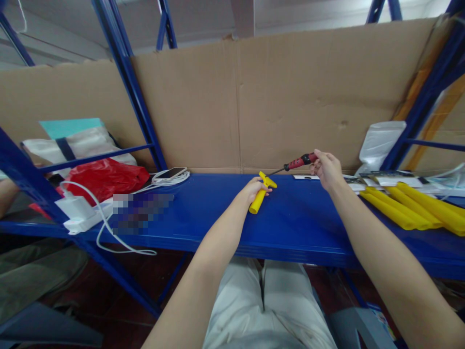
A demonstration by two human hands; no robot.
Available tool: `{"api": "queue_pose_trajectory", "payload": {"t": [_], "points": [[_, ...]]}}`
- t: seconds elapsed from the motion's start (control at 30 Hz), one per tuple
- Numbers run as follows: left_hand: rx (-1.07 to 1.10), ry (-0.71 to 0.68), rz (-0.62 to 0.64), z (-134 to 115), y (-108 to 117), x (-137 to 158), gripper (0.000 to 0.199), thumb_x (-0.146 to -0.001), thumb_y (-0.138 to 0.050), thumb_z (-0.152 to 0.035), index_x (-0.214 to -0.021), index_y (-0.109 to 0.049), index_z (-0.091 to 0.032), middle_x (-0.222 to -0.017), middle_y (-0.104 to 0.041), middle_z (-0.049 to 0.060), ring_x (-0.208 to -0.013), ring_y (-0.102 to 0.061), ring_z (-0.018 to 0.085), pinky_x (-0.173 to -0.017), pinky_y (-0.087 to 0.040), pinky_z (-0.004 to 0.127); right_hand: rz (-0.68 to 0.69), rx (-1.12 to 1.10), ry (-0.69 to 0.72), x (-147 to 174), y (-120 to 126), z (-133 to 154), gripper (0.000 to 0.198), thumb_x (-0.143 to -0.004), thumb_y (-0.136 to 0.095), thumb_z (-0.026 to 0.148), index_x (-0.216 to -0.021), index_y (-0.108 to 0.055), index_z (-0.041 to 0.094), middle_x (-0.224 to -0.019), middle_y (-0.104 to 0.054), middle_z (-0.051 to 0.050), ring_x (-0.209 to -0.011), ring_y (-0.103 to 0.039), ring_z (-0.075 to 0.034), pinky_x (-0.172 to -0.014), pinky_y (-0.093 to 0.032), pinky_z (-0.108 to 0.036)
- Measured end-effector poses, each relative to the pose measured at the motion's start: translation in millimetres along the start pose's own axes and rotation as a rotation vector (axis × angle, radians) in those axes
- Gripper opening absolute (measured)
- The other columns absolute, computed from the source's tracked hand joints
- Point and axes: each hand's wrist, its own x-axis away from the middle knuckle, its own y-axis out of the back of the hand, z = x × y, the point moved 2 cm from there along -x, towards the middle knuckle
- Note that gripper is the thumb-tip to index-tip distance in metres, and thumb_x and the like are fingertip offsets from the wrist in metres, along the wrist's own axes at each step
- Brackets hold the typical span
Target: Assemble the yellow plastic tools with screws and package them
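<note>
Over the middle of the blue shelf top (290, 228), my left hand (254, 190) is closed around a yellow plastic tool with a tube-shaped handle (257, 201) and a wider, branched head. My right hand (327, 167) grips the end of a screwdriver (300, 162) with a dark red and black handle. The screwdriver's thin shaft slants down to the left, and its tip meets the yellow head. Whether the tip sits in a screw is too small to tell.
Several yellow tubes (395, 208) lie at the right, near white packets. On the left are a phone (169, 175) on a coiled cable, a red plastic bag (109, 177) and a white charger (75, 208) on a power strip. Cardboard (283, 97) walls the back; blue posts (134, 92) frame it.
</note>
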Motion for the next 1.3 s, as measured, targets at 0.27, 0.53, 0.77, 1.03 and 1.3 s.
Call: {"api": "queue_pose_trajectory", "payload": {"t": [0.27,0.53,0.77,1.03,1.3], "points": [[-0.026,0.029,0.005,1,2,-6,0.065,-0.067,-0.051,0.011,-0.124,-0.038,-0.017,-0.113,-0.060,0.015,-0.062,-0.067,0.015,-0.047,-0.049,0.020,0.039,-0.137,-0.115,3,-1,6,0.024,-0.079,-0.062,0.039,-0.073,-0.049,0.019,-0.044,-0.046,0.006,-0.036,-0.044,-0.006,-0.035,-0.035,-0.017],[-0.057,0.018,0.017,1,0,-4,0.067,-0.066,-0.047,0.013,-0.124,-0.037,-0.018,-0.114,-0.059,0.014,-0.062,-0.066,0.015,-0.050,-0.049,0.021,0.033,-0.224,-0.112,4,1,9,0.029,-0.074,-0.068,0.033,-0.067,-0.044,0.019,-0.046,-0.046,0.007,-0.037,-0.042,-0.005,-0.035,-0.035,-0.016],[-0.046,0.018,0.015,-2,-2,1,0.066,-0.066,-0.045,0.015,-0.123,-0.036,-0.017,-0.110,-0.060,0.014,-0.056,-0.064,0.011,-0.046,-0.047,0.020,-0.088,-0.173,-0.115,5,1,6,0.030,-0.073,-0.069,0.031,-0.062,-0.044,0.019,-0.035,-0.032,0.010,-0.030,-0.032,-0.005,-0.030,-0.029,-0.017],[-0.042,0.018,0.000,-3,-3,3,0.064,-0.066,-0.043,0.016,-0.121,-0.038,-0.017,-0.105,-0.062,0.011,-0.053,-0.062,0.010,-0.044,-0.046,0.019,0.041,-0.173,-0.143,7,-2,12,0.025,-0.082,-0.059,0.036,-0.070,-0.051,0.017,-0.046,-0.049,0.004,-0.037,-0.046,-0.005,-0.038,-0.038,-0.016],[-0.050,-0.002,0.004,-2,-4,3,0.063,-0.066,-0.043,0.015,-0.120,-0.037,-0.017,-0.105,-0.061,0.011,-0.054,-0.062,0.010,-0.045,-0.045,0.019,-0.045,-0.128,-0.085,3,1,3,0.039,-0.070,-0.071,0.041,-0.064,-0.038,0.021,-0.040,-0.041,0.009,-0.031,-0.038,-0.006,-0.030,-0.031,-0.017]]}}
